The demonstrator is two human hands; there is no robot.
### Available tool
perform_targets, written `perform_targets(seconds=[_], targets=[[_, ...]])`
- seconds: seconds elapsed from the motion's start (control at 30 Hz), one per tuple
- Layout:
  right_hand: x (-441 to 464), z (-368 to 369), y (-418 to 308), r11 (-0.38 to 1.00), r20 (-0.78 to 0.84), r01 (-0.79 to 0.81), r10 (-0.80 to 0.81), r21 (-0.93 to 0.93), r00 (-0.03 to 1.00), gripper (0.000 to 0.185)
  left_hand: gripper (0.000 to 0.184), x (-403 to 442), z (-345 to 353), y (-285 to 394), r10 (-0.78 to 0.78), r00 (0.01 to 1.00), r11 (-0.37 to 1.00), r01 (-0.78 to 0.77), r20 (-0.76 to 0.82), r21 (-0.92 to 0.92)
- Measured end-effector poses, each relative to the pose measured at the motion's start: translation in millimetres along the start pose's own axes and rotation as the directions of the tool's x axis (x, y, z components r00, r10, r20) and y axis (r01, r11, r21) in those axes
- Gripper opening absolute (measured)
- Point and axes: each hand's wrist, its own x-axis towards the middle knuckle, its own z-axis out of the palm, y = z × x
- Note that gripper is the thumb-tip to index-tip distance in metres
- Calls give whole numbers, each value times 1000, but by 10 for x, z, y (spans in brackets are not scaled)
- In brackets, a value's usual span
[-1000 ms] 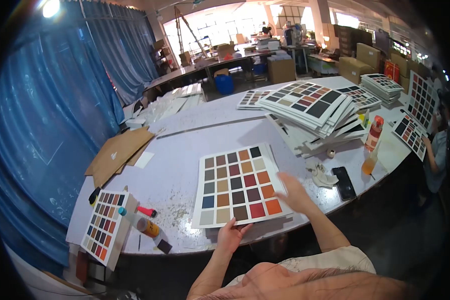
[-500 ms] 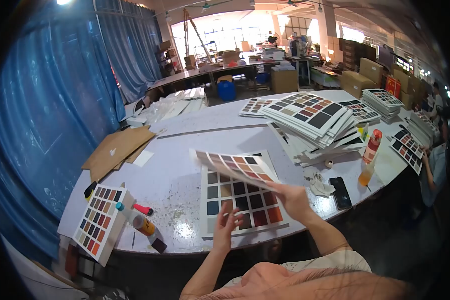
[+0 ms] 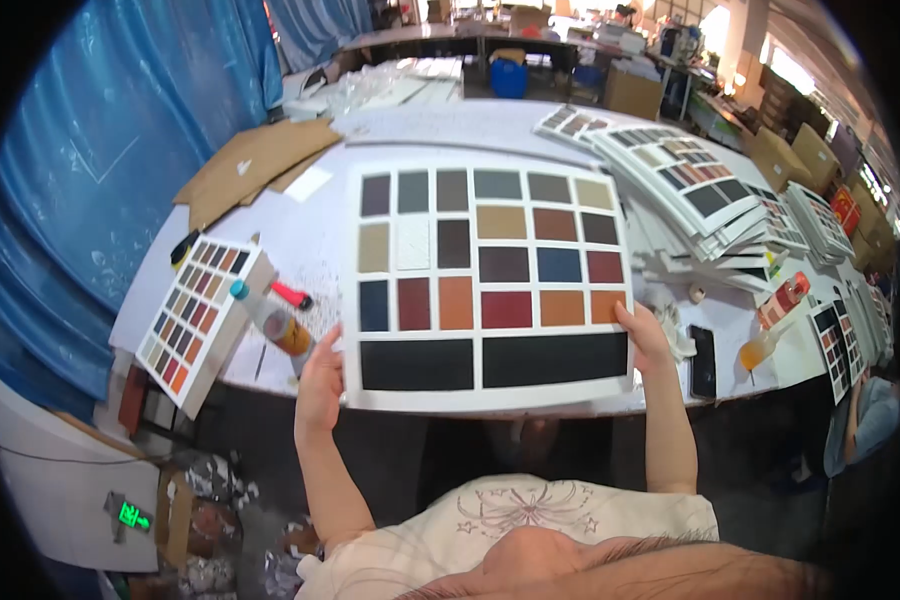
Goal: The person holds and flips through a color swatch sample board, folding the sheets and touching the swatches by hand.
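Note:
A white colour-swatch board (image 3: 477,268) is raised facing me, with rows of brown, grey, blue and red squares and two wide black panels at the bottom. My left hand (image 3: 322,384) grips its lower left edge. On the opposite side, my right hand (image 3: 644,338) is closed on the lower right edge, thumb on the front. The raised board hides the table area behind it. Left of my left hand stand a bottle with a blue cap (image 3: 285,331) and a red-handled tool (image 3: 291,295). A black phone (image 3: 702,362) lies right of my right hand.
Swatch boards are piled at the back right (image 3: 670,175), and another stack (image 3: 196,318) sits at the left edge. Cardboard sheets (image 3: 255,168) lie back left. A pink bottle (image 3: 783,301) and an orange-filled bottle (image 3: 758,345) stand right. A co-worker (image 3: 873,420) holds a board.
The board has swung upright from a tilted, edge-on position to face me. My left hand, earlier free with fingers apart, now holds its left edge. My view has shifted downward.

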Motion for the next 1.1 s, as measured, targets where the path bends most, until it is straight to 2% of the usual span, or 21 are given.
perform_targets(seconds=[0.07,0.1,0.13,0.2,0.23,0.33,0.37,0.43,0.53,0.57,0.6,0.67,0.73,0.77,0.8,0.87,0.93,0.97,1.0,1.07,1.1], targets=[[117,-143,302,974,-57,-127,118,-188,991,43,53,-76,43,-155,-237,966,882,259,-105,393],[167,-216,477,940,-125,-113,77,-322,989,44,52,-71,134,-442,-168,965,958,208,-199,199],[216,-289,650,887,-181,-101,19,-452,983,46,51,-5,-132,-821,-258,947,930,297,-192,216],[275,-329,751,806,-212,-67,-74,-588,974,51,50,-99,-70,-905,-180,961,837,262,-211,481],[271,-345,763,797,-201,-45,-96,-602,975,53,51,-96,-76,-883,-241,957,903,282,-162,323],[96,-88,587,594,-187,-46,-178,-803,966,56,53,-61,12,-856,-107,989,885,141,-102,444],[73,-34,583,533,-172,-39,-204,-845,964,57,55,-19,-111,-1020,35,995,758,33,-91,652],[60,-52,623,460,-196,-57,-261,-886,945,53,56,-55,30,-837,48,990,620,77,-136,781],[192,-219,566,337,-172,-125,-114,-933,978,48,56,-78,223,-574,22,986,482,133,-164,866],[154,-232,648,356,-139,-25,-299,-934,944,45,56,-80,231,-538,63,988,379,108,-142,919],[162,-276,681,394,-163,-39,-285,-918,945,44,55,-73,223,-524,105,987,270,87,-119,959],[216,-355,719,466,-191,-54,-251,-883,949,41,55,-54,264,-508,17,989,723,91,-150,685],[191,-418,669,786,-269,-69,-127,-615,955,38,58,-94,470,-363,-79,990,993,88,-113,81],[210,-423,633,895,-279,-78,-54,-440,959,37,63,-93,521,-264,-134,989,991,133,-68,-24],[143,-319,455,897,-272,-118,-3,-425,962,37,63,-84,506,-248,-138,988,988,133,-65,-82],[138,-470,439,943,-160,-32,-23,-332,987,44,63,-65,470,-235,-150,988,972,138,-48,-192],[-33,-145,31,993,65,112,-109,-39,992,44,65,-14,433,-274,-160,987,957,151,-14,-248],[58,-472,179,977,6,199,-200,75,980,52,64,-1,481,-299,-174,985,947,169,5,-275],[-20,-307,46,909,24,185,-208,373,978,61,64,0,535,-341,-190,982,935,188,23,-300],[-10,-564,73,810,240,207,-390,549,889,69,65,33,631,-584,-234,971,926,240,58,-291],[-46,-454,38,795,211,284,-452,537,867,69,64,56,685,-726,-248,967,921,255,62,-294]])
